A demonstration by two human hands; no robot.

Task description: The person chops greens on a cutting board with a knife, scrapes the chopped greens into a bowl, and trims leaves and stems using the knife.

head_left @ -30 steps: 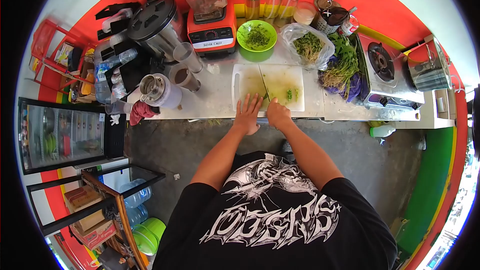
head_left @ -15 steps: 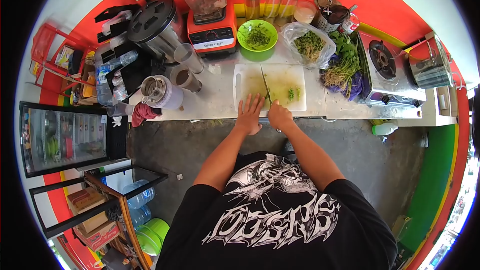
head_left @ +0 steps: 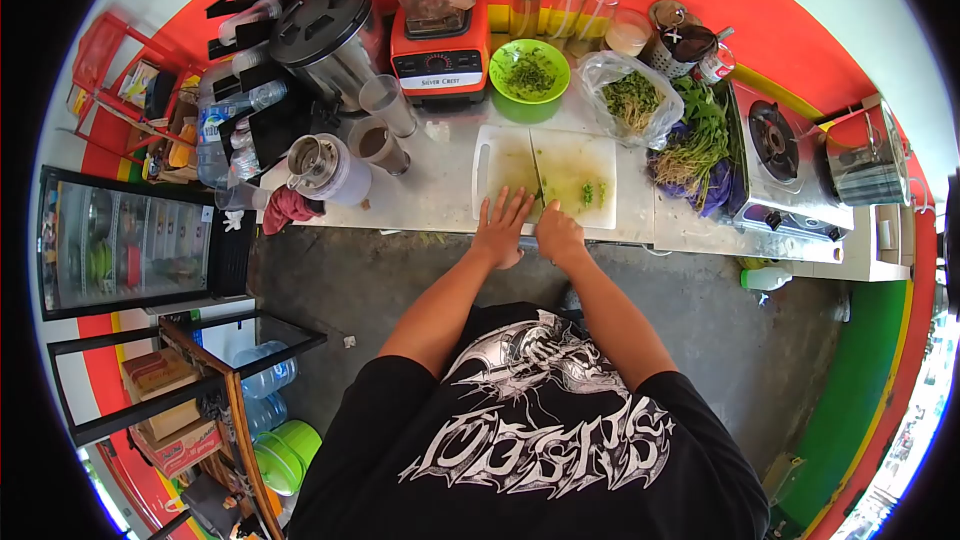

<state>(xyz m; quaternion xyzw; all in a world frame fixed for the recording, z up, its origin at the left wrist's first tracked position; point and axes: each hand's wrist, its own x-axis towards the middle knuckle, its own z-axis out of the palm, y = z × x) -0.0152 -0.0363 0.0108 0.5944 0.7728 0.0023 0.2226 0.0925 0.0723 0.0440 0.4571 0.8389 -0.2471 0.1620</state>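
Observation:
A white cutting board, stained greenish, lies at the counter's front edge. My right hand is closed around the handle of a knife, whose thin blade points away from me across the board. My left hand rests beside it with fingers spread over the board's near edge, left of the blade. Whether its fingertips touch the blade I cannot tell. Small piles of chopped green herbs lie on the board right of the knife. Behind the board stands a bright green bowl containing chopped greens.
A clear bag of greens and leafy bunches with roots lie to the right, before a gas stove with a steel pot. A red blender, plastic jugs and pump bottles line the back.
The whole view has tilted slightly, shifting the counter items. Both hands and the knife keep nearly the same place on the board.

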